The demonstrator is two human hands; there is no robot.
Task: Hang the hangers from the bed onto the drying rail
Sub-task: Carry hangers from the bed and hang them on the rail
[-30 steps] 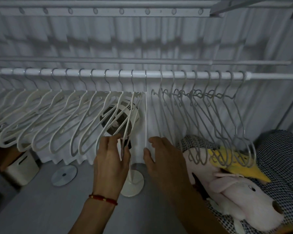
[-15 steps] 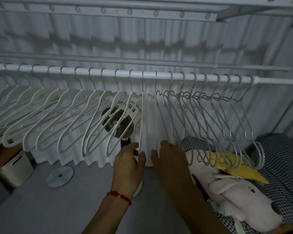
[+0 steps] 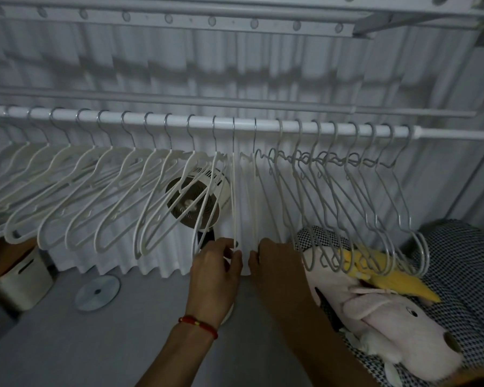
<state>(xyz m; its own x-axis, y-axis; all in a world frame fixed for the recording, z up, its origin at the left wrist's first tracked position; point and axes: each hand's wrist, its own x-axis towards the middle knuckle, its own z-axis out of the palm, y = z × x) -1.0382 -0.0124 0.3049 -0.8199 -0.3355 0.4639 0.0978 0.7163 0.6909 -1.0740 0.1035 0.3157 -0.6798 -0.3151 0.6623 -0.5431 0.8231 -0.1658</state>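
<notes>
White drying rail [image 3: 157, 122] across frame, packed with hooks: white plastic hangers [image 3: 76, 191] left, grey wire hangers [image 3: 355, 196] right. Left hand [image 3: 217, 268], red bracelet [image 3: 198, 323] at wrist, pinching bottom of one white hanger [image 3: 234, 208] hung edge-on. Right hand [image 3: 277, 263] curled on neighbouring hanger [image 3: 254, 202]. Hands side by side, narrowly apart. Fan [image 3: 197, 201] behind; pink plush toy [image 3: 383, 311] on checked bedding [image 3: 464, 263].

Both forearms reaching forward and up side by side, left hand [image 3: 214, 270] with a red bracelet [image 3: 198, 324] at the wrist, fingers curled and pinching, right hand [image 3: 277, 263] close beside it, fingers bent forward.
</notes>
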